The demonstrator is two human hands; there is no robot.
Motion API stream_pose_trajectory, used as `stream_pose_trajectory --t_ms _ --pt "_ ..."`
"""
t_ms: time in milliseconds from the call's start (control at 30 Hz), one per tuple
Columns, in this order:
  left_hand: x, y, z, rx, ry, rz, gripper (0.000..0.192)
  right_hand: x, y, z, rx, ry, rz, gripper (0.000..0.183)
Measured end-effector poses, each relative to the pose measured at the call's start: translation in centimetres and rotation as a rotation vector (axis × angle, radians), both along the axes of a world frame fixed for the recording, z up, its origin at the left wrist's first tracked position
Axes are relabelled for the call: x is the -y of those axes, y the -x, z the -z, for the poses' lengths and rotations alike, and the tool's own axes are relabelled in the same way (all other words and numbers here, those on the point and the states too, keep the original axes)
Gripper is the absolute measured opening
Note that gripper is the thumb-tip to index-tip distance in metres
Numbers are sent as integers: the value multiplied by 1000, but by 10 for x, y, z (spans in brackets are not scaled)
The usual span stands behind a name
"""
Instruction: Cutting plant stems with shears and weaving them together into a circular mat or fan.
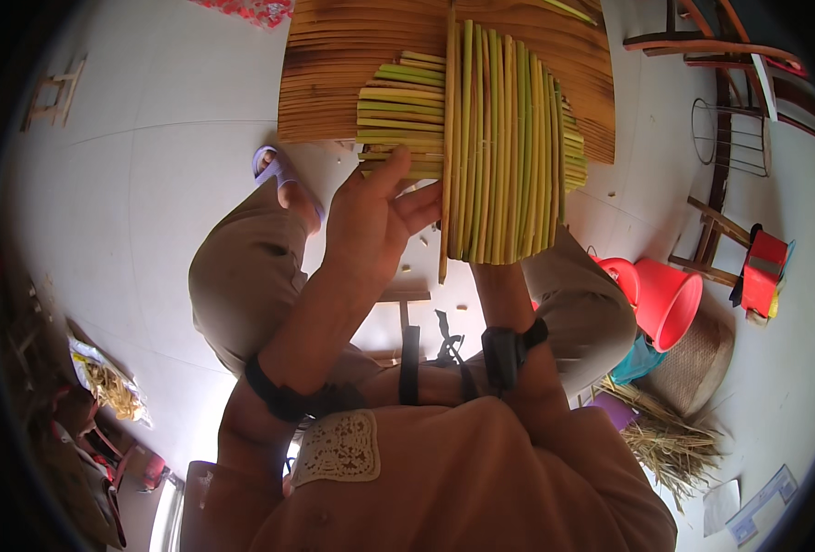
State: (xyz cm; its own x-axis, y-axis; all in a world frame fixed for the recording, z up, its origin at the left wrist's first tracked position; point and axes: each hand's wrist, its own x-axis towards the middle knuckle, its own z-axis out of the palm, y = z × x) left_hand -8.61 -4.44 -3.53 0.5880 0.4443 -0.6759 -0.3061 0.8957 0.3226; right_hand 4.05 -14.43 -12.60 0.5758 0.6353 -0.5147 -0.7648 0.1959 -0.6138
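A panel of green and yellow plant stalks [507, 148] is held up at the near edge of the wooden table [338, 41]. Its upright stalks lie side by side in the middle, and crosswise stalks [402, 103] stick out on both sides. One longer stalk [448, 207] runs along the left of the upright row and reaches below it. My left hand [376, 207] grips the lower left of the panel, thumb on top of the crosswise stalks and fingers partly behind. From below, my right forearm [500, 293] passes under the panel, which hides the right hand.
A loose stalk [572, 10] lies at the table's far edge. Cut stalk bits [463, 308] are scattered on the floor. To the right are red buckets [666, 300], a woven basket [697, 359], a straw heap [676, 435] and wooden chairs [711, 45]. A small stool [55, 93] stands far left.
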Motion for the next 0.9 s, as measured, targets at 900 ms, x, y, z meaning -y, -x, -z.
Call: stream_pose_trajectory --t_ms 900 --pt "50 -29 4 219 -15 -186 42 92 -13 -83 -122 -371 -94 9"
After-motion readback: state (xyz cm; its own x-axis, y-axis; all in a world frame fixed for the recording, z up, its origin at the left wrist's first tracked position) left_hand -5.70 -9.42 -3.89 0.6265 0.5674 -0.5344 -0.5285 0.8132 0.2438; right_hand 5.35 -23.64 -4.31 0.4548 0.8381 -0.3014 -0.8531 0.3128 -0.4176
